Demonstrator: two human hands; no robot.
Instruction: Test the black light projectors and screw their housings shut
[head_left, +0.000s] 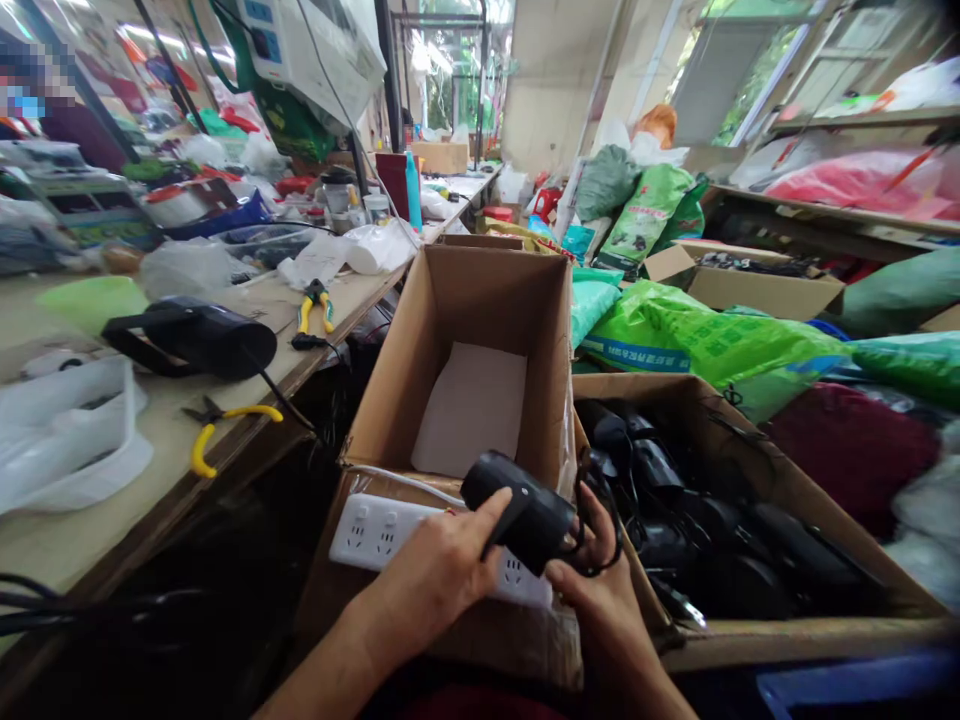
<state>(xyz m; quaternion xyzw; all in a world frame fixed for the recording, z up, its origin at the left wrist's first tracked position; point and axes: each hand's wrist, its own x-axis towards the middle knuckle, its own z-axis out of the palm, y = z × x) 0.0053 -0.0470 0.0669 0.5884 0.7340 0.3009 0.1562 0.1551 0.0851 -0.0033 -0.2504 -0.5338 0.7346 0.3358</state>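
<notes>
From eight o'clock, the left hand [450, 560] gripped a black cylindrical device [529, 512] above a power strip [386, 530]; the right hand [604, 585] curled around its cord [618, 535] at four o'clock. An open carton [495, 295] stood at the device's eleven o'clock.

Our left hand [442, 555] and right hand [596, 575] are bare, with slim wrists and bare forearms running down to the bottom edge of the head view. Low between them we make out a dark maroon, cloth-like patch [480, 702], too dim to show its cut.
</notes>
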